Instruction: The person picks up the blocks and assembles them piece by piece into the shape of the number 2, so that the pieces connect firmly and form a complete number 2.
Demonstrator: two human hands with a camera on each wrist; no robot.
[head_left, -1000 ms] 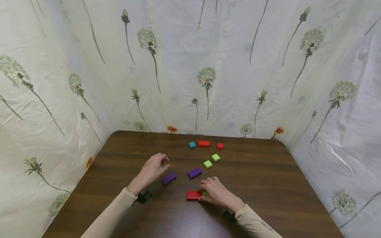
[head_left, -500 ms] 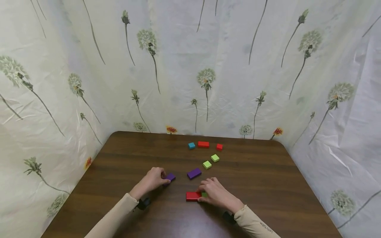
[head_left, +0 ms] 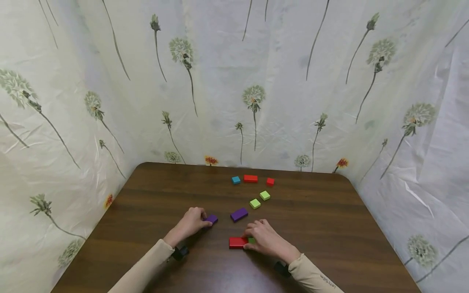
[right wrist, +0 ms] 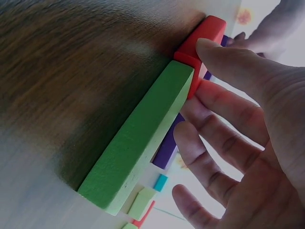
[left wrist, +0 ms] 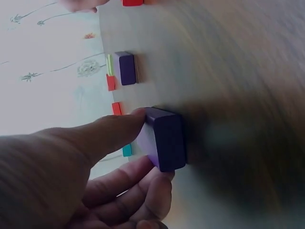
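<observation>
My left hand pinches a purple block between thumb and fingers, low over the wooden table. In the left wrist view the thumb lies on one side of it and the fingertips on the other. My right hand holds a red block near its right end, thumb in front and fingers behind. End to end with the red block lies a long green block, mostly hidden under the hand in the head view. Between and beyond the hands lies a second purple block.
Two light green blocks lie farther back on the table. Near the far edge are a blue block, a long red block and a small red block. A flower-print curtain surrounds the table.
My left hand has come down onto the nearer-left purple block and taken hold of it, then shifted slightly right with it. The right hand stays at the red and green blocks.
</observation>
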